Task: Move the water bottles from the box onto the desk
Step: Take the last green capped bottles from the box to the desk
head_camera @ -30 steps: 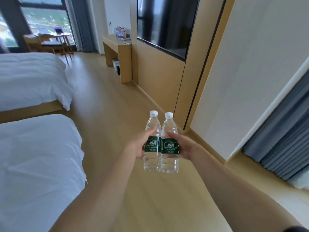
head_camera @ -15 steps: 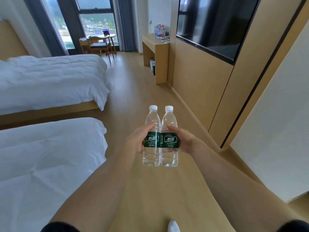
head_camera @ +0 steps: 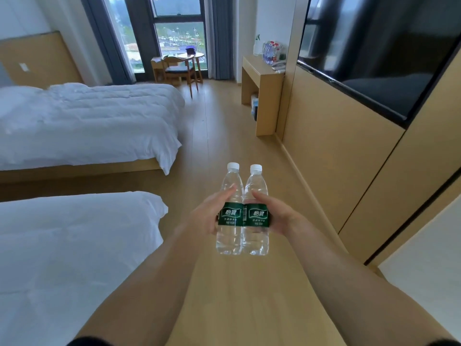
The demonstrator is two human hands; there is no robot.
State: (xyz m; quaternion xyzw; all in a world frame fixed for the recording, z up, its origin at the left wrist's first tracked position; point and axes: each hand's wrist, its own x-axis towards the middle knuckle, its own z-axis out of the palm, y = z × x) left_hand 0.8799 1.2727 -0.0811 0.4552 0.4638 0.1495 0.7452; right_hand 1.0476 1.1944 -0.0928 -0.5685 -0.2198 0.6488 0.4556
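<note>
Wood-toned flooring [head_camera: 219,136] runs the length of a hotel room, with two white beds, the nearer one [head_camera: 69,250] and the farther one [head_camera: 87,123], along the left side and a panelled wall [head_camera: 331,151] carrying a dark screen [head_camera: 389,51] along the right. At the far end, a window [head_camera: 178,38] framed by grey curtains [head_camera: 219,38] looks out over greenery, with a small table [head_camera: 192,56] and chair [head_camera: 178,69] set before it. A wooden desk [head_camera: 260,78] stands against the right wall, a cluster of bottles [head_camera: 270,52] already on its top near the wall. Two bare forearms reach forward at the centre of the view, above the floor and well short of the desk. The left hand [head_camera: 207,218] and right hand [head_camera: 279,216] press two clear, white-capped water bottles together, upright and touching side by side, the left bottle [head_camera: 230,216] and right bottle [head_camera: 256,216] each wearing a green label. Each hand's fingers curl around the outer side of its bottle, thumbs lying across the front above the labels.
</note>
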